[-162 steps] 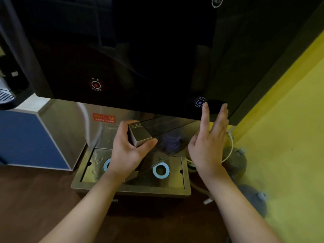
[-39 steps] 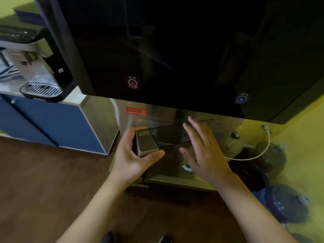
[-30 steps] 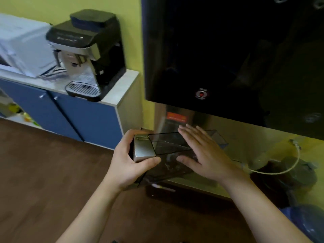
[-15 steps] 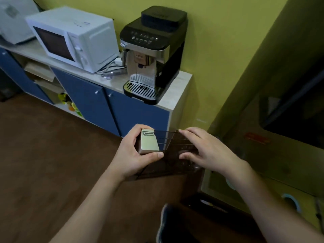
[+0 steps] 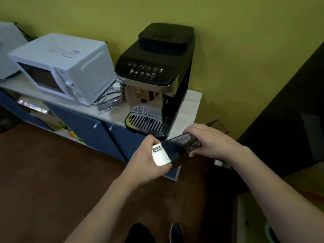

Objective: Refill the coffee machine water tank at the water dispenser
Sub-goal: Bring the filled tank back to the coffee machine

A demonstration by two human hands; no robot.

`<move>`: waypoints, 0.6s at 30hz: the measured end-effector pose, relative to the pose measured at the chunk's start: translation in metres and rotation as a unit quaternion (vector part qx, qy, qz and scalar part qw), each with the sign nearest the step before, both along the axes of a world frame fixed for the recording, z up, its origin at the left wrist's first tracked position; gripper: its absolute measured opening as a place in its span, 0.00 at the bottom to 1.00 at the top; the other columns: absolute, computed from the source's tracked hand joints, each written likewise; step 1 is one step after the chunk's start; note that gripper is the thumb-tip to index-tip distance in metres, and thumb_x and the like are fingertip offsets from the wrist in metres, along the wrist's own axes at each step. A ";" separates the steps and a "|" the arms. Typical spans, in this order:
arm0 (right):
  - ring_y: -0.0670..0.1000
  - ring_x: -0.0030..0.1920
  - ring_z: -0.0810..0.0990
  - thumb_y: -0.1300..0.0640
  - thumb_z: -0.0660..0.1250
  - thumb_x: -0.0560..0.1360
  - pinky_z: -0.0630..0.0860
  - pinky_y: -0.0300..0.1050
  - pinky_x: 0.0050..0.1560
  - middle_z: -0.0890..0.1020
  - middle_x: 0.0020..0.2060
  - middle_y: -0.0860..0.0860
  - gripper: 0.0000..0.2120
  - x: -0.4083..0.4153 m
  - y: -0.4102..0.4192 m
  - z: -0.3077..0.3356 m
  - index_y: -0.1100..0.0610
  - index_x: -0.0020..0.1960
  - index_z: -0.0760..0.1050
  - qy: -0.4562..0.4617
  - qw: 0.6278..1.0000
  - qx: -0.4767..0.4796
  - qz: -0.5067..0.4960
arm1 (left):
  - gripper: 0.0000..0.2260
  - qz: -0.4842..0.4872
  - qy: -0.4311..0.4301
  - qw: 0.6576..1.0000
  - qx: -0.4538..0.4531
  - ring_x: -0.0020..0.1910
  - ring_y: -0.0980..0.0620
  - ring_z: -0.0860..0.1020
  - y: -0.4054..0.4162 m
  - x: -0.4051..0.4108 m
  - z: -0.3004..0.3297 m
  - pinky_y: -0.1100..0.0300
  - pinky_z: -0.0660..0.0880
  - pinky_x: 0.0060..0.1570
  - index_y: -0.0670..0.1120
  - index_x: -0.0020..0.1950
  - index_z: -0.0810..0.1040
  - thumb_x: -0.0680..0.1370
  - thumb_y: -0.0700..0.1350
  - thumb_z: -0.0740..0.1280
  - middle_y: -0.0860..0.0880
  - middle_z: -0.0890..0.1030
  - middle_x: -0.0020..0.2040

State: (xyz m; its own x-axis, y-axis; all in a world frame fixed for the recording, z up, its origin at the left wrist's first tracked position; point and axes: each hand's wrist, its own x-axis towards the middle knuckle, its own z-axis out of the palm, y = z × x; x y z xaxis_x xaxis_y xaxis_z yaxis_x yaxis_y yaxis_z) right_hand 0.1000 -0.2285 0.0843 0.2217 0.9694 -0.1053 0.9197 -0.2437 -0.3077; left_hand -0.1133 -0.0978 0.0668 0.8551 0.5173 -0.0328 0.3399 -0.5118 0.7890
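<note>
- Yellow-green wall point(image 5: 245, 50) behind a pale countertop point(image 5: 191, 109) on blue cabinets point(image 5: 84, 123); brown floor point(image 5: 43, 181) below.
- A black coffee machine point(image 5: 154, 76) stands at the counter's right end, a white microwave point(image 5: 61, 67) to its left with loose cables between them.
- Dark water dispenser point(image 5: 289, 120) at the right edge.
- The left hand point(image 5: 149, 165) is closed around the silver end of the dark transparent water tank point(image 5: 180, 148); the right hand point(image 5: 210, 142) grips its far end, just before the machine's drip tray.
</note>
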 end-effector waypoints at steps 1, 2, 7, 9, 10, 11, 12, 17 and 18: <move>0.47 0.66 0.71 0.48 0.78 0.66 0.68 0.41 0.65 0.74 0.65 0.46 0.34 0.010 0.010 0.002 0.50 0.69 0.69 -0.004 1.000 -0.014 -0.005 | 0.24 0.000 0.008 1.000 0.001 0.41 0.58 0.78 0.008 0.011 -0.002 0.57 0.77 0.35 0.58 0.49 0.66 0.63 0.54 0.77 0.55 0.76 0.45; 0.47 0.66 0.71 0.49 0.78 0.66 0.68 0.40 0.64 0.74 0.65 0.46 0.34 0.020 0.021 0.002 0.50 0.68 0.69 -0.012 1.000 -0.027 -0.010 | 0.24 0.001 0.014 1.000 -0.002 0.42 0.58 0.77 0.016 0.023 -0.005 0.56 0.78 0.36 0.58 0.50 0.66 0.64 0.55 0.77 0.55 0.76 0.45; 0.49 0.60 0.76 0.52 0.78 0.66 0.71 0.41 0.55 0.76 0.59 0.46 0.30 0.065 0.059 -0.001 0.48 0.63 0.69 -0.053 0.997 -0.059 -0.023 | 0.25 0.018 0.022 1.000 0.008 0.47 0.56 0.76 0.041 0.071 -0.019 0.48 0.79 0.45 0.56 0.53 0.64 0.65 0.57 0.76 0.56 0.73 0.49; 0.50 0.59 0.76 0.53 0.76 0.68 0.71 0.42 0.54 0.77 0.59 0.46 0.27 0.081 0.074 0.004 0.48 0.63 0.69 -0.085 0.993 -0.080 -0.009 | 0.26 0.040 -0.001 0.999 0.014 0.49 0.55 0.75 0.042 0.087 -0.023 0.49 0.78 0.46 0.57 0.53 0.63 0.65 0.58 0.75 0.57 0.72 0.49; 0.50 0.59 0.76 0.54 0.74 0.69 0.72 0.43 0.55 0.77 0.59 0.46 0.25 0.089 0.082 0.007 0.48 0.63 0.69 -0.100 0.992 -0.082 0.000 | 0.26 0.048 -0.014 0.999 0.012 0.49 0.55 0.75 0.043 0.095 -0.027 0.50 0.77 0.46 0.57 0.53 0.62 0.66 0.58 0.75 0.57 0.71 0.50; 0.50 0.60 0.76 0.54 0.74 0.69 0.73 0.44 0.56 0.77 0.60 0.46 0.25 0.096 0.088 0.010 0.48 0.63 0.69 -0.113 0.990 -0.087 0.010 | 0.26 0.052 -0.025 0.998 0.007 0.49 0.56 0.74 0.044 0.102 -0.031 0.51 0.77 0.45 0.57 0.54 0.61 0.67 0.58 0.75 0.57 0.70 0.50; 0.51 0.60 0.76 0.54 0.73 0.70 0.74 0.45 0.57 0.77 0.61 0.47 0.24 0.103 0.095 0.012 0.48 0.64 0.69 -0.123 0.988 -0.094 0.021 | 0.26 0.057 -0.031 0.998 -0.003 0.49 0.56 0.73 0.044 0.109 -0.036 0.52 0.78 0.45 0.57 0.55 0.61 0.67 0.57 0.75 0.57 0.69 0.50; 0.54 0.64 0.75 0.52 0.72 0.72 0.71 0.50 0.66 0.77 0.64 0.51 0.25 0.139 0.124 0.009 0.51 0.67 0.69 -0.177 0.972 -0.129 0.082 | 0.27 0.104 -0.053 0.992 -0.056 0.50 0.56 0.73 0.047 0.138 -0.051 0.52 0.79 0.44 0.58 0.55 0.60 0.67 0.54 0.76 0.57 0.67 0.50; 0.55 0.66 0.73 0.52 0.72 0.72 0.70 0.50 0.68 0.76 0.65 0.52 0.27 0.148 0.131 0.010 0.52 0.69 0.68 -0.186 0.968 -0.142 0.093 | 0.27 0.115 -0.057 0.990 -0.056 0.50 0.56 0.73 0.047 0.146 -0.053 0.53 0.79 0.44 0.58 0.54 0.60 0.67 0.54 0.76 0.57 0.68 0.50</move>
State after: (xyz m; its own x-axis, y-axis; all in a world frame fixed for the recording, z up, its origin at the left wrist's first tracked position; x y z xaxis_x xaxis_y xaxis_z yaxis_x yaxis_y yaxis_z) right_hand 0.2478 -0.0973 0.0939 0.1198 0.9398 -0.3199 0.9901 -0.0891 0.1089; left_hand 0.0329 -0.0505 0.0143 0.7166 0.6974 -0.0120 0.3434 -0.3378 0.8763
